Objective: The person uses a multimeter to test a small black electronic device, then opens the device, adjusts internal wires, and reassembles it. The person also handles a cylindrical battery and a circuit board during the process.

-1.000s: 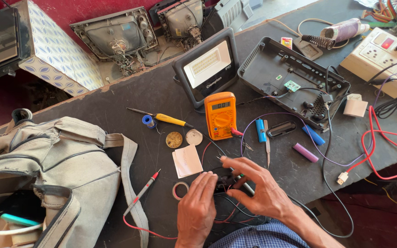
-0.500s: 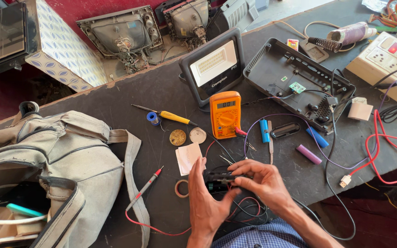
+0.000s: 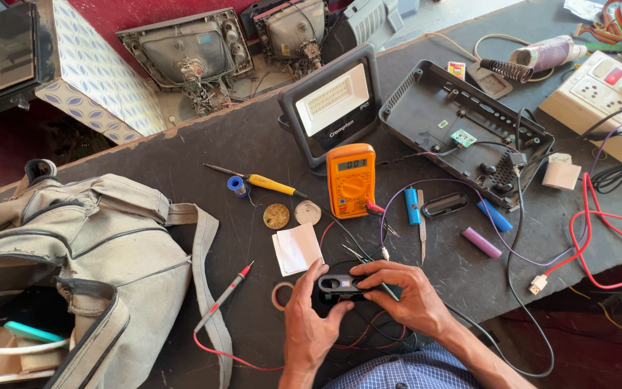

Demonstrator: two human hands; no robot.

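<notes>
Gripping small black device [image 3: 345, 287] at bench front edge: left hand [image 3: 309, 324] clamped on its left end, right hand [image 3: 404, 299] closed over its right end. Orange multimeter [image 3: 350, 180] at 12 o'clock from device; red probe [image 3: 224, 294] at 9 o'clock.

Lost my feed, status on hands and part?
Both hands on small black device: left hand, right hand, device. Wires under it. Red probe lies apart.

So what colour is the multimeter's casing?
Orange, on the multimeter, with a dark dial; seen clearly in the head view.
</notes>
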